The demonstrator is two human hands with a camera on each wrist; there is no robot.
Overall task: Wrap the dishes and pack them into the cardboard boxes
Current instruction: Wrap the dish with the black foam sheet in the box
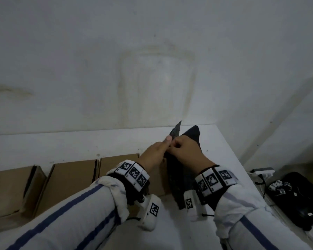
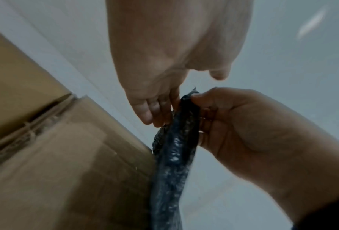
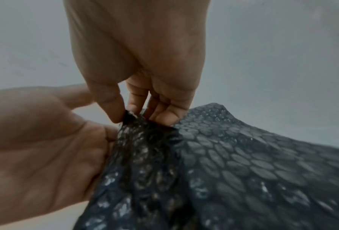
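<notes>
**Separating the bubble wrap layers**

Now both hands meet at the upper end of the black bubble wrap (image 1: 175,170), held up over the table (image 1: 193,230) near its right edge. Left hand (image 1: 156,152) pinches one layer; right hand (image 1: 185,148) pinches the other, beside it. The wrap's long axis runs toward the body, just right of the cardboard boxes (image 1: 69,179). Likely next: peel apart. No dish visible.

Bare white tabletop (image 1: 79,143) behind boxes, up to wall (image 1: 152,51) — open room. Three cardboard boxes (image 1: 72,179) in row along near-left, edge to edge, no gap between. Black bubble wrap (image 1: 177,177) hangs just beside rightmost box — blocks that side. Right of table edge: dark gear and cables (image 1: 296,195), off table.
</notes>
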